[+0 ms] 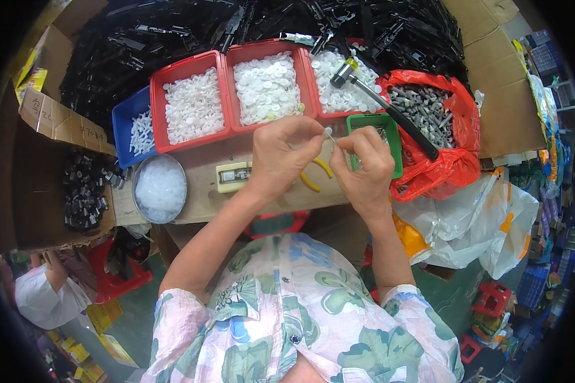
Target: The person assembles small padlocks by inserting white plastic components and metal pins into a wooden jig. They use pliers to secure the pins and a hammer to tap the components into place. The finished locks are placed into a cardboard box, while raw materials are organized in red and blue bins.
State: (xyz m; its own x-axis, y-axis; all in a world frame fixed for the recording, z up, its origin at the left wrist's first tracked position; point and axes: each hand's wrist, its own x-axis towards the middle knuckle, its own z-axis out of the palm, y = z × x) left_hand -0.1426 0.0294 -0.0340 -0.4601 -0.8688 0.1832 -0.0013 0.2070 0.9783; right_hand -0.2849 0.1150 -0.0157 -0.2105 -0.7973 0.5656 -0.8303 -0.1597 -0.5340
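Note:
My left hand (280, 156) is closed in a pinch on a small white plastic part (328, 131) above the workbench. Close against it, my right hand (365, 167) pinches a thin pin-like piece (333, 145); its exact kind is too small to make out. Just beyond my right hand is a green tray (395, 143) with thin metal pieces in it. A cream-coloured block with a metal insert (233, 177) lies on the bench left of my left wrist. Yellow-handled pliers (310, 184) show partly between my hands.
Red trays (229, 96) of white plastic parts and a blue tray (119, 133) line the bench. A hammer (396, 115) lies across a red bag (457, 167) of grey parts. A round bowl (184, 203) stands left. Black parts (191, 32) heap behind; cardboard (498, 96) walls the right.

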